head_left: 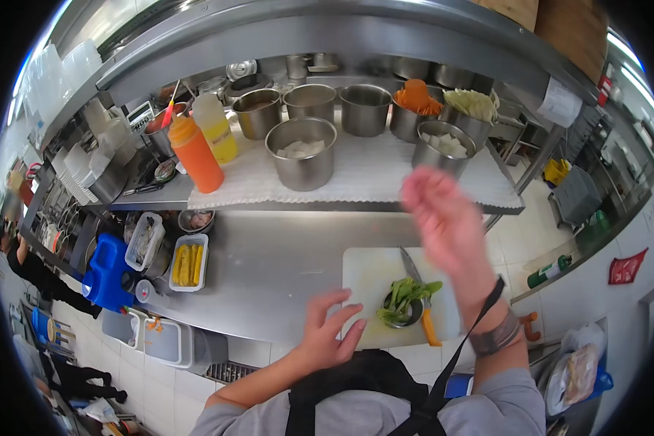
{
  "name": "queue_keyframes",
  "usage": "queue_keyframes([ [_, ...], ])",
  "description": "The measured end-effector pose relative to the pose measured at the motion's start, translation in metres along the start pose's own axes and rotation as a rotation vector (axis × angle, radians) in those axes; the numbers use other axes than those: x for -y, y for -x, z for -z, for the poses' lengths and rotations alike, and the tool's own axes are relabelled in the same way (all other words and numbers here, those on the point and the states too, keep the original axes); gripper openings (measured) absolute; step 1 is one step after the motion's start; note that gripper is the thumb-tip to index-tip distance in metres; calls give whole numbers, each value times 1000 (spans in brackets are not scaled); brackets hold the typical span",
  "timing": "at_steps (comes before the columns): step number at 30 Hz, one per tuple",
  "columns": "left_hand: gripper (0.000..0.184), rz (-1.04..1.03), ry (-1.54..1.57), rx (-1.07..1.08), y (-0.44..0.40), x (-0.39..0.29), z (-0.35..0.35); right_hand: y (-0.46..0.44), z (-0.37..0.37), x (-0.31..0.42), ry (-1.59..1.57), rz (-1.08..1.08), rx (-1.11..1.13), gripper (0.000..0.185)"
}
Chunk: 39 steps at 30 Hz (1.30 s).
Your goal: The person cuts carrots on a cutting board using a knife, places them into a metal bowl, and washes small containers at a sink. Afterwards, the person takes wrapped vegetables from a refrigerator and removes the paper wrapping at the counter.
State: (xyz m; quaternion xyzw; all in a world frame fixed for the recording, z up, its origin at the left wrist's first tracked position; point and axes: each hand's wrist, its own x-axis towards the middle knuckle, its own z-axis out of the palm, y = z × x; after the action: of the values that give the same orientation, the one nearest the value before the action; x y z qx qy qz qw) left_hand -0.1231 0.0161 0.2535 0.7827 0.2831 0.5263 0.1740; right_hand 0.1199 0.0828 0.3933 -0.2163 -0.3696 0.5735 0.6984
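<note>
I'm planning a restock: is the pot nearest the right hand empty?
Not empty: white pieces show inside the pot; their depth I cannot tell.

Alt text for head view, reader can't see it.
A person's blurred right hand is raised near a steel pot of white pieces; the left hand, open, hovers beside a cutting board with a knife and leafy greens.

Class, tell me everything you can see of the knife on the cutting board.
The knife has a yellow-orange handle and a grey, metal-looking blade narrowing to a tip. It lies on the white cutting board, tip toward the shelf, handle toward the wearer. Leafy greens hide its middle; whether they touch it is unclear. Neither the left hand nor the right hand holds it.
</note>
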Motion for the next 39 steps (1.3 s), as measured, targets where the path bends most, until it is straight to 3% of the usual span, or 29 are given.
queue_keyframes([
  [2, 29, 46, -9, 72, 2, -3, -8, -61, 10, 44, 174, 242, 77, 23],
  [4, 24, 234, 18, 376, 12, 0, -17, -133, 25, 77, 502, 373, -90, 28],
  [6, 24, 240, -8, 466, 27, 7, -22, -205, 59, 90, 892, 514, -140, 26],
  [7, 25, 229, -27, 569, 33, 12, -23, -249, 93, 96, 1413, 604, -138, 29],
  [9, 26, 212, 5, 610, 44, 29, -21, -277, 96, 96, 1945, 681, -122, 33],
  [11, 27, 203, 50, 671, 54, 42, -13, -281, 95, 95, 1681, 206, -185, 45],
  [12, 28, 222, 18, 674, 50, 49, -6, -278, 92, 96, 1687, 183, -200, 45],
  [13, 28, 237, -12, 682, 46, 57, 2, -275, 88, 100, 1820, 438, -135, 45],
  [15, 28, 188, 6, 750, 45, 87, 14, -261, 81, 109, 1942, 581, -175, 42],
  [22, 34, 50, 62, 1209, 50, 150, 53, -105, 13, 94, 2111, 415, -451, 42],
  [26, 28, -159, 60, 1419, 76, 195, 41, 20, 41, 82, 2032, 514, -288, 43],
  [27, 28, -206, 87, 1443, 75, 194, 37, 74, 68, 92, 2190, 242, -300, 34],
  [28, 28, -241, 78, 1530, 72, 191, 32, 103, 55, 69, 2319, 185, -443, 40],
  [29, 27, -290, 60, 1612, 65, 188, 24, 132, 30, 48, 2033, -40, -637, 42],
  [32, 31, -426, 153, 1620, 49, 163, -3, 238, 30, 22, 2039, -344, -534, 43],
  [34, 31, -493, 184, 1632, 44, 139, -25, 297, 16, -2, 1900, -725, -567, 43],
  [37, 29, -553, 277, 1402, 49, 106, -53, 383, 5, -42, 1738, -1048, -521, 45],
  [39, 26, -570, 294, 1243, 41, 89, -86, 436, 9, -70, 1671, -1004, -536, 44],
])
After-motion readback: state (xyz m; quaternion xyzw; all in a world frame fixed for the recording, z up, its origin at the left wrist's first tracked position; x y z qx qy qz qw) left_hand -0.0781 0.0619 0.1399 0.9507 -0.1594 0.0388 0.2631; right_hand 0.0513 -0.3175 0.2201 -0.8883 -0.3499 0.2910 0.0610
